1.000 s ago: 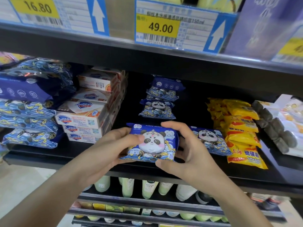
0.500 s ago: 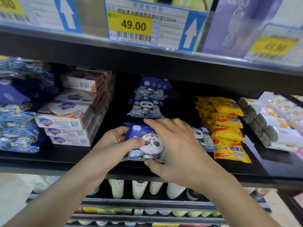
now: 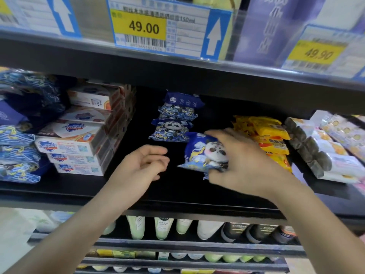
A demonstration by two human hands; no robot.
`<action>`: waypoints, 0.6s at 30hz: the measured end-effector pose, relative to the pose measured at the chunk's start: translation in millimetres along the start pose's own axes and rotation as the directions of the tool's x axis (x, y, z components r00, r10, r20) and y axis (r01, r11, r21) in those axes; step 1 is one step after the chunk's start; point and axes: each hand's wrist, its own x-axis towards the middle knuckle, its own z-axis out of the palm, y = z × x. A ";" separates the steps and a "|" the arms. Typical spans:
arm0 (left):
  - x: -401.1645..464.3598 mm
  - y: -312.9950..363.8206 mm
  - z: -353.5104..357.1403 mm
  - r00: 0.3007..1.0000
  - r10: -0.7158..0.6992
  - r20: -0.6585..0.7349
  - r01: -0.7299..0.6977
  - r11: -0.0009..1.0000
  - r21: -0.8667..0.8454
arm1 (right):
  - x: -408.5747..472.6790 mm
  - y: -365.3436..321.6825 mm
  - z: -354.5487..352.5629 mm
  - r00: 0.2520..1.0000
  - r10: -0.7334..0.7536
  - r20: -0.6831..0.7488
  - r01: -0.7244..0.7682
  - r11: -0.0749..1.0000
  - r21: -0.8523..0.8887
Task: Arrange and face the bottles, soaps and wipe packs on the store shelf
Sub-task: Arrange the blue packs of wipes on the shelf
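On the middle shelf (image 3: 177, 194): my view looks down on both hands.
Right hand (image 3: 243, 161): grasping the panda wipe pack (image 3: 203, 153), now tilted and lifted rightward beside the yellow soap packs (image 3: 270, 135).
Left hand (image 3: 144, 165): released; a moment ago it held that pack too.
Meaning: I judge a one-handed repositioning toward the stacked panda packs (image 3: 173, 125).

Centre price tag (image 3: 144, 27): yellow panel, reads 49.00, barcode beneath.
Right price tag (image 3: 318, 53): yellow, blurred, reads 49.90.
White arrow (image 3: 214, 36): on blue, pointing up.
Floor (image 3: 13, 234): pale, lower left.
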 end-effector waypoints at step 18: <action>11.2 -35.2 -17.5 0.971 0.233 0.045 -0.188 0.640 0.745 | 8.3 28.9 -15.2 0.961 0.148 0.235 -0.134 0.988 -0.075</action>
